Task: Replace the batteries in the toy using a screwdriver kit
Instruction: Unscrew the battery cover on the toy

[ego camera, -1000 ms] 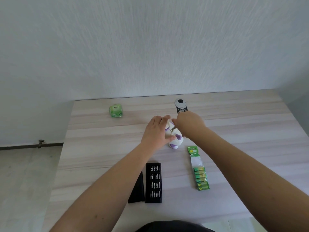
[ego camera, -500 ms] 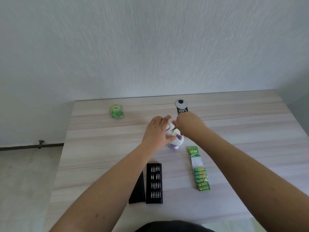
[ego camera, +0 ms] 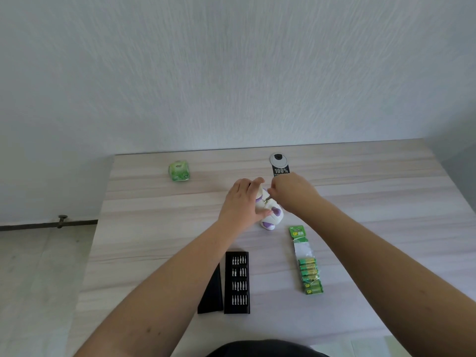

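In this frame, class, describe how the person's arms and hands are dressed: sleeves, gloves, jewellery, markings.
Both forearms are bare up to the frame's edge, with no sleeves in sight. The left hand and right hand wear no gloves, and no rings, watch or bracelet can be seen. A few small dark marks dot the left forearm.

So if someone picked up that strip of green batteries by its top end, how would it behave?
The battery strip would probably flop and dangle: its upper part looks like thin card and clear film. The cells sit bunched at the near end, so that end would likely hang down and swing. Wrapped together, they probably would not roll off.
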Demonstrator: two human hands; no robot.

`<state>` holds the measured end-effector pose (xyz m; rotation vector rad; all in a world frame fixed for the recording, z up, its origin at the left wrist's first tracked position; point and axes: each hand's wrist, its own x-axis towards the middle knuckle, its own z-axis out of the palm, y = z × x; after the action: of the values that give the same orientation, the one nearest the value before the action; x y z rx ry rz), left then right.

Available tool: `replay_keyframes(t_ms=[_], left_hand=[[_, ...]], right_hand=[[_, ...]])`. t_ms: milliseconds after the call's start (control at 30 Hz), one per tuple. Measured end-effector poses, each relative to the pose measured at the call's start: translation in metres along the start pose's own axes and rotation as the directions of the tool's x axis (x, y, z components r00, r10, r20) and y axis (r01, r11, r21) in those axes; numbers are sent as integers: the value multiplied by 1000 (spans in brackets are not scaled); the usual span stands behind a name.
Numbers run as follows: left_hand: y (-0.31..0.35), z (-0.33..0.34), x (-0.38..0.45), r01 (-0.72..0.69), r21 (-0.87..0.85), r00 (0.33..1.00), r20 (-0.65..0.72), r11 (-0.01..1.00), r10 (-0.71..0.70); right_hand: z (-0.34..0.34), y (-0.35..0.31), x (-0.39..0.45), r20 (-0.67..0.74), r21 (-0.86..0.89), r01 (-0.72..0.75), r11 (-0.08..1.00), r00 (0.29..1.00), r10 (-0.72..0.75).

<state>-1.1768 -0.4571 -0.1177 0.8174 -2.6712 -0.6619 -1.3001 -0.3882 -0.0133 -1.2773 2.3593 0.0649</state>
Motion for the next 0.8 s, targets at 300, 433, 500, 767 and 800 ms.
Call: replay_keyframes(t_ms=[300,433,500,767,800], left_hand=[[0,1,1,3,17,1000,1,1000,-3],[1,1,1,5,14,1000,5,1000,-5],[1,0,1,9,13,1000,8,1000,-9],[2,0,0,5,16,1000,-23,1000,-5],[2,-1,0,4,15,1000,-26,1000,-3]], right_hand=[[-1,1,-5,-28,6,35,999,999,-35],[-2,3,-6,-30,52,61,997,998,-60],[-1,5,-5,-42,74,61,995,997,-58],[-4,8,-9,-75,80,30,996,997,-24],[-4,9,-9,-75,82,32,996,997,-26]])
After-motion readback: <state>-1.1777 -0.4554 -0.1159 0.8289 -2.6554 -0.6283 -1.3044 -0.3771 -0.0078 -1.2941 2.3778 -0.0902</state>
